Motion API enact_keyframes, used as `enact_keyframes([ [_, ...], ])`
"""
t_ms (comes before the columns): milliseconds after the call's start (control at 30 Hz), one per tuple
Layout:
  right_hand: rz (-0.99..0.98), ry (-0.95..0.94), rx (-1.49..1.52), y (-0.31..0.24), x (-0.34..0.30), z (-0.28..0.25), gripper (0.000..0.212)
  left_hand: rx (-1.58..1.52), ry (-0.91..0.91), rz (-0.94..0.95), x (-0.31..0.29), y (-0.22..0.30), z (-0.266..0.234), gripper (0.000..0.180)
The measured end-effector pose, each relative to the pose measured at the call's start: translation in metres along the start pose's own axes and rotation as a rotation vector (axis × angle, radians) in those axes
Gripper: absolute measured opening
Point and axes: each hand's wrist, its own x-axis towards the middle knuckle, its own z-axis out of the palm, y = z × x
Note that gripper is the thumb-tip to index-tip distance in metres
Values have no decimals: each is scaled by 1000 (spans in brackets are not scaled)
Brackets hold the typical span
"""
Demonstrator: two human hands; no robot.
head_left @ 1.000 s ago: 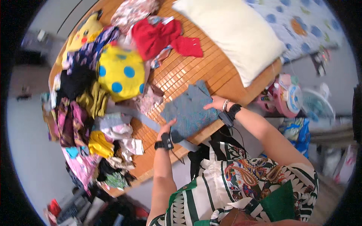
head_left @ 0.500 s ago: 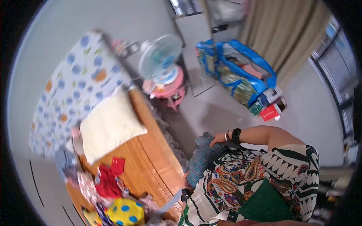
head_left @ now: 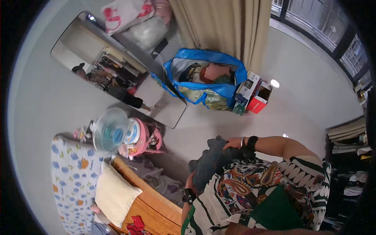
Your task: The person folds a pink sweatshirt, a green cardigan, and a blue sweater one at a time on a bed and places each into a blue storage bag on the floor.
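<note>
Close in front of my body I hold a bunched, dark grey-blue textured cloth with a scalloped edge; what kind of item it is, I cannot tell. My right hand, with a bracelet and a black wristband, grips its upper right end. At the lower left side my left hand is closed on it, its fingers partly hidden behind the fabric. Beyond the hands, on the floor, stands a big blue-edged bag with clothes and other items inside.
Red and dark boxes stand against the bag's right side. A tall mirror leans at the wall. Nearer on the left are a fan on a pink stool and a bed with a cream pillow. Clothes shelves line the right.
My view has turned to the right, so the bag, mirror and window show more fully and the bed less. Both hands keep hold of the cloth.
</note>
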Motion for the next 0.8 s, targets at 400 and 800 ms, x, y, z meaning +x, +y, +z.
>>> enact_keyframes([
  [400,12,321,653,-64,-39,-27,35,149,-120,41,25,101,47,39],
  [800,-17,699,1069,-131,-34,-95,35,575,-228,53,76,278,170,35],
])
